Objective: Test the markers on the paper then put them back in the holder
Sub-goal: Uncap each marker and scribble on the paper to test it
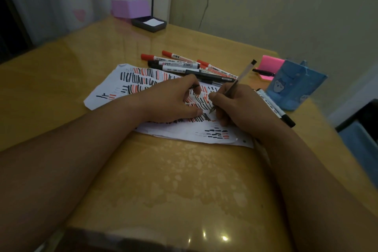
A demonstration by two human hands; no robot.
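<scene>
Gripping a clear-barrelled pen (243,73), our right hand (241,106) sets its tip on the scribbled paper (180,133). Our left hand (169,102) pins the sheet, pinching what seems a dark cap (195,86). The blue holder (296,86) stands to the right. A slipping sheet could ink the table (163,180). We cannot read the markers' (180,64) labels.

Both bare forearms were stretched forward, angled inward. The left hand (173,100) was laid palm-down, a thin dark piece (195,87) pinched in its curled fingers. A slim clear-barrelled pen (242,74) was gripped tip-down in the right hand (243,106).
</scene>
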